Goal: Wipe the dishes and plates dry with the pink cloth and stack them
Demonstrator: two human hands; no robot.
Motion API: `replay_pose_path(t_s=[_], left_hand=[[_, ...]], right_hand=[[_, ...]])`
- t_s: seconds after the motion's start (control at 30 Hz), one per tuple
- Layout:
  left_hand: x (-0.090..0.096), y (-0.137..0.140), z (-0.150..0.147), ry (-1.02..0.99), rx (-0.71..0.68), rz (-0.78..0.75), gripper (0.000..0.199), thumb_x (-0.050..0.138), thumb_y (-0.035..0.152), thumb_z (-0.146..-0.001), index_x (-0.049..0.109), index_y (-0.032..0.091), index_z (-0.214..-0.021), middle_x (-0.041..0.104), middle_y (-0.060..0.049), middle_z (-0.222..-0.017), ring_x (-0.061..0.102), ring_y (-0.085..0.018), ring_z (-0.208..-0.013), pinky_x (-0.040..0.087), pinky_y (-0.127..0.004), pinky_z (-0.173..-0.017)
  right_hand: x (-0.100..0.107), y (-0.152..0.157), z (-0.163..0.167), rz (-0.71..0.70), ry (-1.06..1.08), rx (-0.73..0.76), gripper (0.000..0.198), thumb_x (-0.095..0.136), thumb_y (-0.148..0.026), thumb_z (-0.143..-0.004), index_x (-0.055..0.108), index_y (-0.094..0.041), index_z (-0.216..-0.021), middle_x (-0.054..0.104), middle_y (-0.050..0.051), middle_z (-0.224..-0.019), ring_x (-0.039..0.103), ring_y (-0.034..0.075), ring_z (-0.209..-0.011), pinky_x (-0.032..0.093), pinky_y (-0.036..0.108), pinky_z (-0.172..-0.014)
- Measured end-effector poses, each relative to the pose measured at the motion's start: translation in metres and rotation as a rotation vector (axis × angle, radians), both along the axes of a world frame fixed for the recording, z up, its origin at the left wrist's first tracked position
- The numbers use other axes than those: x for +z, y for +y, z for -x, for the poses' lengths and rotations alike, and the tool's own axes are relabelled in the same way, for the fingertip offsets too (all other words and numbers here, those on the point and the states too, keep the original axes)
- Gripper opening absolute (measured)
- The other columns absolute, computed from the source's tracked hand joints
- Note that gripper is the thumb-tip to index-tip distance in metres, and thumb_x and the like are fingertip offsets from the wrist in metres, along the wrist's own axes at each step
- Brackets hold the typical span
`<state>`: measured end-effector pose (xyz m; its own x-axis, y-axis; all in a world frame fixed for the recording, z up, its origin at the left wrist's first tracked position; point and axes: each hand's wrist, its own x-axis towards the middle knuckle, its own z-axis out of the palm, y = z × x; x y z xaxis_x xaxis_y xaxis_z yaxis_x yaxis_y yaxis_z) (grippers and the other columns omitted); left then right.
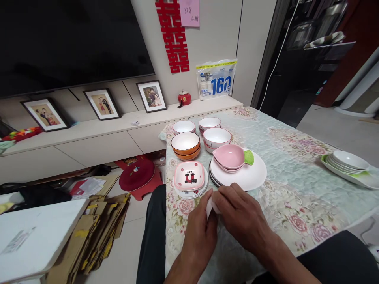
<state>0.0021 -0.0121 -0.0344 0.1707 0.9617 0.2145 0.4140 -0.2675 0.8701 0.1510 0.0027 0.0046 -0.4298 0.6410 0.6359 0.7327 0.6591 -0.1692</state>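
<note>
Just on the near-left side of the white plate point(257, 169), the small white object point(210, 207) is clamped in the grip of both left hand point(200, 225) and right hand point(242, 211), its long axis being unclear.

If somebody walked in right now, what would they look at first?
Probably the bright red paper cutouts on the wall, right of the big black screen. Next might be the stacked pink bowls with a leafy green end, on the big white plate. In front of it, the left hand and right hand hold something small and white.
</note>
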Motion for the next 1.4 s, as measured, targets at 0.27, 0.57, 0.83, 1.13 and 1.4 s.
replay_pose_path(t_s=[0.27, 0.57, 0.83, 1.13, 1.4], left_hand=[[0.011, -0.002, 0.012, 0.043, 0.053, -0.117, 0.041, 0.044, 0.008, -0.088, 0.058, 0.023, -0.123, 0.074, -0.006, -0.114, 0.071, -0.022, -0.1, 0.055, -0.033, -0.083], [0.012, -0.002, 0.0, 0.006, 0.076, -0.07, 0.034, 0.049, 0.022, -0.094, 0.057, 0.023, -0.127, 0.071, -0.01, -0.122, 0.068, -0.025, -0.107, 0.053, -0.038, -0.089], [0.008, 0.0, 0.007, -0.031, 0.034, -0.053, 0.037, 0.046, 0.01, -0.09, 0.06, 0.021, -0.122, 0.075, -0.009, -0.11, 0.071, -0.025, -0.094, 0.053, -0.035, -0.079], [0.004, -0.006, 0.008, -0.026, 0.175, -0.134, 0.04, 0.048, 0.01, -0.089, 0.061, 0.024, -0.125, 0.074, -0.006, -0.121, 0.069, -0.024, -0.111, 0.053, -0.033, -0.093], [0.021, -0.001, 0.001, -0.684, 0.256, 0.35, 0.045, 0.064, 0.032, -0.088, 0.057, 0.021, -0.131, 0.071, -0.009, -0.124, 0.067, -0.026, -0.112, 0.051, -0.039, -0.096]], right_hand=[[-0.003, 0.005, 0.006, 0.201, 0.3, 0.069, 0.018, 0.047, -0.013, -0.096, 0.064, -0.015, -0.09, 0.065, 0.008, -0.089, 0.057, 0.02, -0.081, 0.046, 0.032, -0.071], [-0.012, 0.01, 0.0, 0.18, 0.249, -0.019, 0.018, 0.048, -0.01, -0.092, 0.064, -0.017, -0.086, 0.065, 0.006, -0.085, 0.057, 0.019, -0.078, 0.044, 0.03, -0.068], [-0.008, 0.001, 0.011, -0.021, 0.055, -0.004, 0.019, 0.045, -0.008, -0.096, 0.064, -0.014, -0.097, 0.064, 0.01, -0.091, 0.052, 0.021, -0.079, 0.045, 0.034, -0.069], [-0.007, 0.007, 0.002, 0.377, 0.149, -0.101, 0.018, 0.052, -0.005, -0.086, 0.059, -0.017, -0.075, 0.062, 0.004, -0.074, 0.056, 0.017, -0.066, 0.04, 0.028, -0.059], [0.02, -0.007, -0.007, 0.551, 0.194, -0.044, 0.018, 0.048, -0.026, -0.098, 0.061, -0.02, -0.086, 0.068, 0.005, -0.081, 0.063, 0.02, -0.072, 0.045, 0.031, -0.063]])
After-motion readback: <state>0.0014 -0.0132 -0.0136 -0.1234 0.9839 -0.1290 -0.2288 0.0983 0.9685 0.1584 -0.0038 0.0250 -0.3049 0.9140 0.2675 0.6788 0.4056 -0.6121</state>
